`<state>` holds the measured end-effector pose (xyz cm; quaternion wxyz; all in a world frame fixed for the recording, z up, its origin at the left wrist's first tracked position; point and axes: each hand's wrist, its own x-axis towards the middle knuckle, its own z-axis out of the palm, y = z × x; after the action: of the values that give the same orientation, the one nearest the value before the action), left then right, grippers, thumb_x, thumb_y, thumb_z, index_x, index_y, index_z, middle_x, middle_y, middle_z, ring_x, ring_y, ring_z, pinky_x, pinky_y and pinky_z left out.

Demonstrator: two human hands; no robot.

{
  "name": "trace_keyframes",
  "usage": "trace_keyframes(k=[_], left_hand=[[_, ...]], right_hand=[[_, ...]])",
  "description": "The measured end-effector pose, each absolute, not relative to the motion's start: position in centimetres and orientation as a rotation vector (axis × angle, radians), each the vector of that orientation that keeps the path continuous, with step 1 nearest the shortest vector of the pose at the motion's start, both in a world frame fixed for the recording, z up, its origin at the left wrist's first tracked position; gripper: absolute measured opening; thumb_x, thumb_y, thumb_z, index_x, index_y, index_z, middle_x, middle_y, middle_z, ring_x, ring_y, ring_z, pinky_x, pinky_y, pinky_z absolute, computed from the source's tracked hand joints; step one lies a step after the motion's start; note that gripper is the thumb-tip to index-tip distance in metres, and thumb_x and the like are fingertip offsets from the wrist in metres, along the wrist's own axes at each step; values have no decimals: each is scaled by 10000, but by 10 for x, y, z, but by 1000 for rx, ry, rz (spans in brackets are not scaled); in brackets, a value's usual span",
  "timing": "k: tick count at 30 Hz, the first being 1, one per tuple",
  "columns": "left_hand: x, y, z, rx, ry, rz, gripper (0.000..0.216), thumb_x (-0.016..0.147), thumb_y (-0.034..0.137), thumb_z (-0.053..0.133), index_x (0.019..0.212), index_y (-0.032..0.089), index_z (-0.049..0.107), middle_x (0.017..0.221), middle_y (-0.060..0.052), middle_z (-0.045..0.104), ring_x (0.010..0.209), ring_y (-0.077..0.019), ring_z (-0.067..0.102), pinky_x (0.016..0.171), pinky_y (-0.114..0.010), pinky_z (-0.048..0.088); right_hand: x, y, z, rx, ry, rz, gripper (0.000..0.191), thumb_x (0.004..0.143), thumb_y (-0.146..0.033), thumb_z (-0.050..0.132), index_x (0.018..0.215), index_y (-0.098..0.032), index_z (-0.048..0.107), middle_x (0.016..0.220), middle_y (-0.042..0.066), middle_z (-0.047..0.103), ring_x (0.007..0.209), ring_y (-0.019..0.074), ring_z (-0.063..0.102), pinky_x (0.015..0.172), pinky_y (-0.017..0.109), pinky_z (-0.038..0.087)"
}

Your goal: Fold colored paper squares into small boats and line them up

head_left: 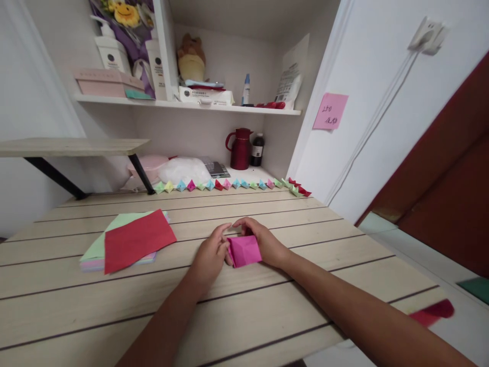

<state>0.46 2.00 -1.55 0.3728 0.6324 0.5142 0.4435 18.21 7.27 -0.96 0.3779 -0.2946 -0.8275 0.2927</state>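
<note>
A small folded piece of magenta origami paper (245,251) is between my two hands, just above or on the wooden tabletop. My left hand (212,256) pinches its left edge, thumb and fingers bent around it. At its right and far side, my right hand (260,238) curls over the paper, with some fingertips hidden behind it. Creases run across the paper's face. To the left lies a stack of coloured paper sheets (91,254), with a red sheet (139,240) slanted on top.
Small folded paper boats (219,185) in several colours line the table's back edge, bunched at the right end (297,188). Behind stand a dark red jug (240,149) and a dark bottle (257,150). A raised wooden shelf (72,147) overhangs the back left.
</note>
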Motion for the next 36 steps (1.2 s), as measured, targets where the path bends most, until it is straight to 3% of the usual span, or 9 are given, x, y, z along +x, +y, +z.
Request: trace_keyframes(k=[7,10,14,19,22,26,30,33,36], left_hand=[[-2,25,-22,1968,1739,1083,425,813,83,482,1189,247,595,1012,-33,607,642,-111,567,661,-252,457],[-6,25,-18,2015,1773,1052,331,832,99,488,1046,254,688,1029,-39,597,764,-133,597,714,-255,452],[-7,22,-14,2203,1816,882,401,831,68,451,949,306,751,1007,-33,612,875,-169,606,804,-298,418],[-7,22,-14,2147,1677,934,475,767,-3,451,909,326,763,986,-24,642,922,-184,602,886,-330,390],[-12,25,-15,1953,1634,1117,397,807,72,474,1023,282,733,981,-42,641,910,-188,608,868,-329,441],[-20,28,-15,1739,1678,1274,410,883,274,432,1246,175,597,1004,-83,607,724,-165,619,654,-304,523],[-21,27,-9,1560,1646,1344,395,824,326,521,1172,176,632,922,-45,607,623,-131,597,611,-279,518],[-12,20,-3,1524,1560,1349,378,795,357,574,1118,178,655,888,-28,618,605,-127,602,633,-285,510],[-1,13,2,1502,1457,1307,419,803,421,568,1131,170,643,873,-23,632,584,-129,609,636,-289,502]], right_hand=[[180,72,-14,-841,-2131,725,402,676,-27,645,1021,-231,636,991,37,551,858,171,546,733,279,445],[180,75,-16,-847,-2169,736,258,711,-46,635,904,-211,678,962,41,583,875,176,556,784,300,449],[181,81,-19,-914,-2182,644,210,696,-11,589,761,-195,666,878,35,612,876,187,551,815,328,437],[184,84,-19,-921,-2065,761,307,663,-42,594,909,-206,678,902,26,612,839,176,547,751,305,442],[184,85,-17,-936,-1919,1018,47,735,-210,637,763,-173,629,731,-9,578,680,136,509,633,262,408],[182,88,-12,-939,-1646,1311,242,708,-365,688,687,-174,542,587,-60,489,533,88,405,515,216,311],[183,88,-5,-908,-1408,1430,263,657,-338,748,695,-169,550,583,-63,520,523,80,425,503,201,321],[186,84,-1,-826,-1205,1572,206,687,-270,753,744,-165,585,634,-42,589,550,86,510,563,215,427],[191,81,0,-688,-985,1853,130,740,-203,707,803,-162,601,687,-13,646,559,99,592,753,313,542]])
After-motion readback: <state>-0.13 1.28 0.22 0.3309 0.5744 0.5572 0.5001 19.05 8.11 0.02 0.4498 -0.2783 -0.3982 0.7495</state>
